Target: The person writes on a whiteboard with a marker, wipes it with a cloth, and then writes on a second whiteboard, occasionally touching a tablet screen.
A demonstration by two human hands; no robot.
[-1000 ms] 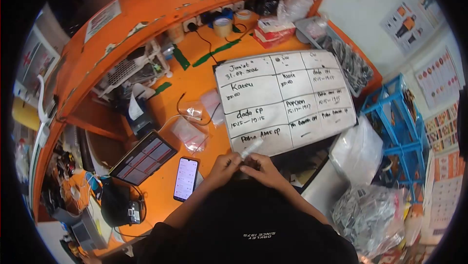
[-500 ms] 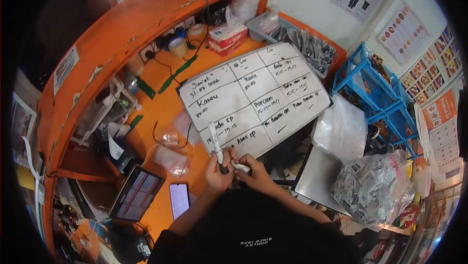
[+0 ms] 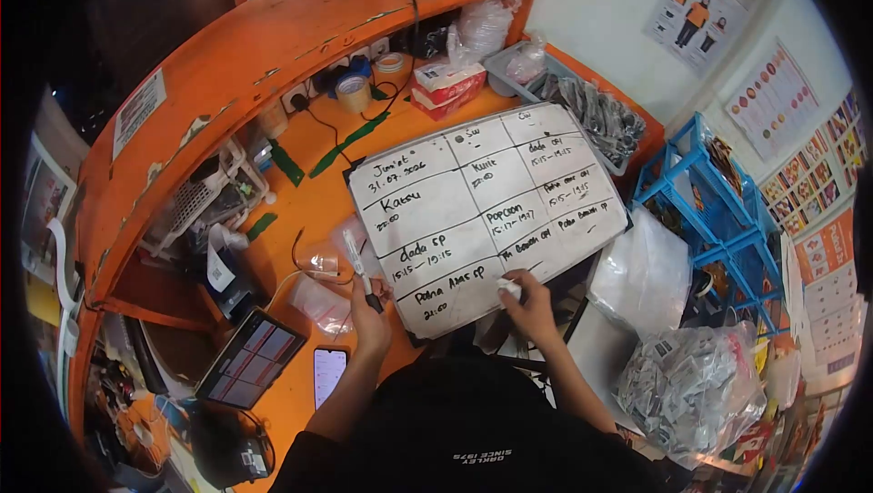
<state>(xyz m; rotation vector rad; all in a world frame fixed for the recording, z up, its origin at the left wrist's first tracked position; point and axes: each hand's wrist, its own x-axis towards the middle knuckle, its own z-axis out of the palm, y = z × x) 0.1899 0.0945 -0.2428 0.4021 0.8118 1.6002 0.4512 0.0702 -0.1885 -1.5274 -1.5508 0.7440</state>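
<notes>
A whiteboard (image 3: 427,220) ruled into boxes with black handwriting lies tilted on the orange counter. My left hand (image 3: 371,318) is closed around a white marker (image 3: 358,264) whose dark end points toward me, with the fingers beside the board's lower left edge. At the lower edge of the board, my right hand (image 3: 535,309) pinches a crumpled white tissue (image 3: 507,287) against the writing surface, just under a short black tick mark. A phone (image 3: 330,375) with a lit screen lies on the counter left of my left forearm.
On the left stands a tablet (image 3: 252,359). Behind the board are a tissue box (image 3: 446,88), tape rolls (image 3: 353,93) and a grey tray (image 3: 596,115) of wrapped items. Blue shelves (image 3: 709,211) and a bag of sachets (image 3: 691,393) are on the right.
My hands were together over the board's lower edge and have moved apart. The left, with the marker, went left; the right carried the tissue right onto the board. The lower writing is now uncovered.
</notes>
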